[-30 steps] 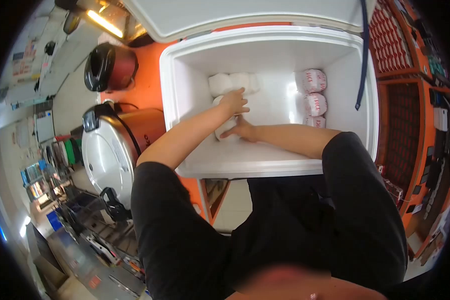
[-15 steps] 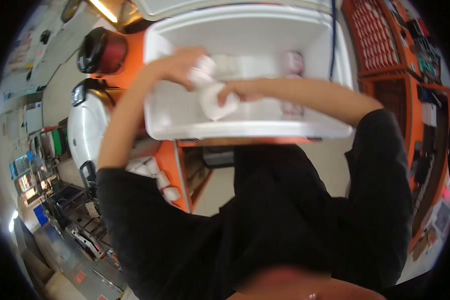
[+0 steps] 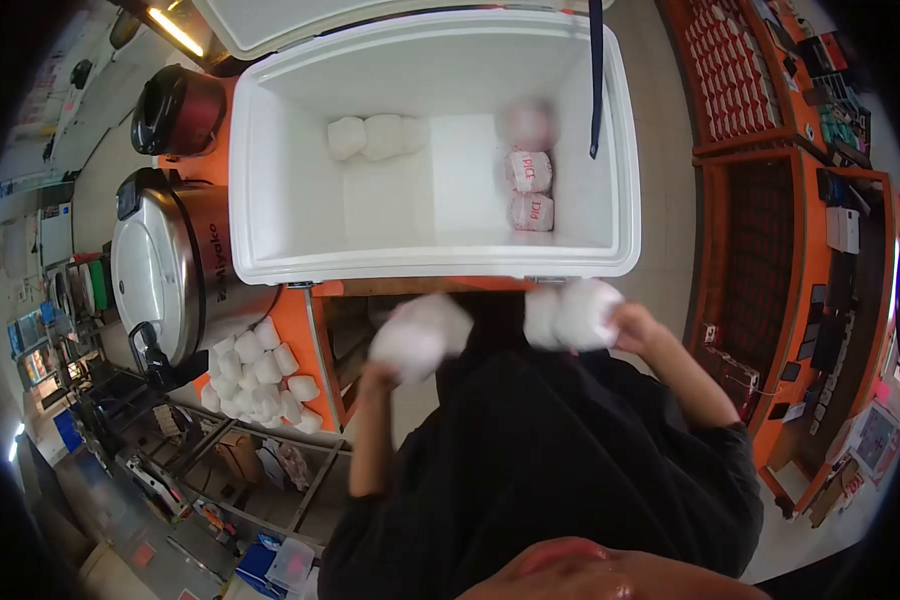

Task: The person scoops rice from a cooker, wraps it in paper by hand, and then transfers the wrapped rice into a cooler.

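My left hand (image 3: pixel 377 376) is closed on white wrapped rice packs (image 3: pixel 410 342), blurred by motion, in front of the cooler's near wall. On the other side, my right hand (image 3: pixel 632 328) grips white wrapped rice packs (image 3: pixel 585 314) near my chest. Both hands are outside the white cooler box (image 3: pixel 430 268), which stands with its lid raised. Inside it, a few plain white packs (image 3: pixel 385 137) lie at the far left. A row of packs printed "RICE" in red (image 3: pixel 531 212) lines the right side.
A large steel rice cooker (image 3: pixel 195 270) and a dark red cooker (image 3: pixel 180 112) stand left of the cooler. Several white packs (image 3: pixel 260 375) are piled on the orange counter. A dark strap (image 3: pixel 596 90) hangs at the cooler's right. Orange shelves (image 3: pixel 760 230) stand farther right.
Both hands have come out of the cooler toward my body and moved apart, each with white packs. The view has shifted, showing more of the cooler's inside and the counter pile.
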A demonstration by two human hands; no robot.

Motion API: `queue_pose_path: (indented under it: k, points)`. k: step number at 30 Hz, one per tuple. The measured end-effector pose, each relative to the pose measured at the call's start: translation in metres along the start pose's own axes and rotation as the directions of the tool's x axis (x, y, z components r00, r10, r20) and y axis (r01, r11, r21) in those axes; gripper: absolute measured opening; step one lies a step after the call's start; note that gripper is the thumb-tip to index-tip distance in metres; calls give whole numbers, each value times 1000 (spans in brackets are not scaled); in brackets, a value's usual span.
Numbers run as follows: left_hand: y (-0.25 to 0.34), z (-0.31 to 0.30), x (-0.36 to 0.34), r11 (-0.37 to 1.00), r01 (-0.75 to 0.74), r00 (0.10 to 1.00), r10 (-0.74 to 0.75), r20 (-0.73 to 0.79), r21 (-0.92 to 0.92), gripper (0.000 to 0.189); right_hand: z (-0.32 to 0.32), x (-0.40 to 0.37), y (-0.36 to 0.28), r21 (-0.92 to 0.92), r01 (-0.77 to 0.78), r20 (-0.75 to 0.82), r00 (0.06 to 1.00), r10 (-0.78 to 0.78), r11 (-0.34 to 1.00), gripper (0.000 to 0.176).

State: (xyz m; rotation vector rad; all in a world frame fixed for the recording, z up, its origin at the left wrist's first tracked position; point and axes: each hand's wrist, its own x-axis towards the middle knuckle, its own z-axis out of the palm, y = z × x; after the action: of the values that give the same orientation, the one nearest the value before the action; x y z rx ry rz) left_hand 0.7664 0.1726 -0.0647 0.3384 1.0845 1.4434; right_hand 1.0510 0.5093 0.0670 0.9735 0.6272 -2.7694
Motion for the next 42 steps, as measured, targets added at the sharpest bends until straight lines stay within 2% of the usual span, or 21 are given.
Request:
queue_pose_path:
  k: [1, 4, 6, 7, 9, 11, 12, 13, 15, 19, 21, 22, 28, 31, 32, 33, 37, 38, 39, 40, 42]
  points:
    - [46, 85, 24, 919, 69, 990, -112, -89, -389, 79, -31, 25, 21, 114, -72, -86, 993, 82, 991, 64]
    - [-26, 74, 105, 967, 152, 957, -196, -215, -204, 68, -84, 110, 70, -17, -40, -269, 963, 34, 999, 56]
    - [-11, 92, 132, 818, 517, 789, -570, -229, -254, 55, -101, 143, 93, 7, -52, -300, 953, 52, 999, 56]
    - [-30, 77, 131, 817, 517, 788, -571, -230, -256, 55, -104, 152, 103, 28, 135, -308, 944, -120, 990, 48]
    - [-83, 35, 128, 841, -103, 992, 123, -2, 531, 47, -117, 164, 118, 49, 317, -321, 903, -286, 947, 41]
    - [-81, 41, 141, 856, 26, 986, 65, -156, 517, 50, -133, 170, 138, -667, 311, -334, 686, -646, 677, 35]
    - [-79, 46, 148, 863, 137, 953, 20, -303, 486, 53, -143, 177, 142, -916, -13, -291, 711, -640, 402, 30]
    - [-73, 57, 146, 861, 132, 954, 23, -298, 491, 53, -131, 173, 131, -916, -9, -290, 707, -646, 402, 30]
    - [-61, 77, 135, 179, 106, 736, 647, -198, 978, 57, -88, 156, 102, -653, 66, -489, 724, -487, 755, 28]
    - [-40, 59, 134, 573, -16, 921, 329, -211, 819, 59, -95, 155, 98, -573, -101, -624, 698, -353, 813, 26]
    - [-32, 49, 134, 876, 260, 954, -169, -246, 406, 62, -99, 164, 101, -357, -108, -680, 710, -179, 928, 27]
    - [-30, 42, 130, 873, 264, 953, -169, -251, 411, 62, -88, 165, 101, -354, -106, -676, 715, -176, 929, 27]
    - [-56, -11, 108, 974, 197, 912, -224, -344, -111, 45, -57, 166, 91, -527, 33, -484, 810, -332, 849, 30]
    - [-91, -48, 99, 973, -49, 865, -72, -497, -227, 34, -67, 158, 92, -693, 89, -365, 812, -455, 716, 30]
    - [-115, -78, 99, 949, 40, 917, 90, -388, 313, 29, -72, 152, 91, -760, 115, -296, 814, -499, 640, 30]
    - [-126, -96, 101, 640, 50, 964, 169, -204, 766, 26, -77, 148, 91, -820, 144, -220, 815, -537, 554, 30]
    - [-89, -48, 105, 550, 115, 860, 361, -360, 827, 29, -47, 104, 65, -988, 27, -15, 962, -272, 150, 31]
    - [-79, -47, 102, 38, 192, 948, 251, -195, 981, 33, -11, 76, 38, -998, -64, -62, 994, -85, -20, 33]
    - [-66, -43, 98, -485, 127, 992, 62, -110, 865, 36, 32, 38, 1, -988, 70, 53, 991, -125, 135, 34]
    - [-40, -31, 90, -334, 168, 985, 85, -148, 928, 38, 82, 6, -47, -977, 163, 175, 982, -77, -136, 31]
    - [43, -2, 73, 13, 109, 987, -122, -107, 994, 37, 133, -22, -109, -954, 276, 283, 958, 47, 116, 24]
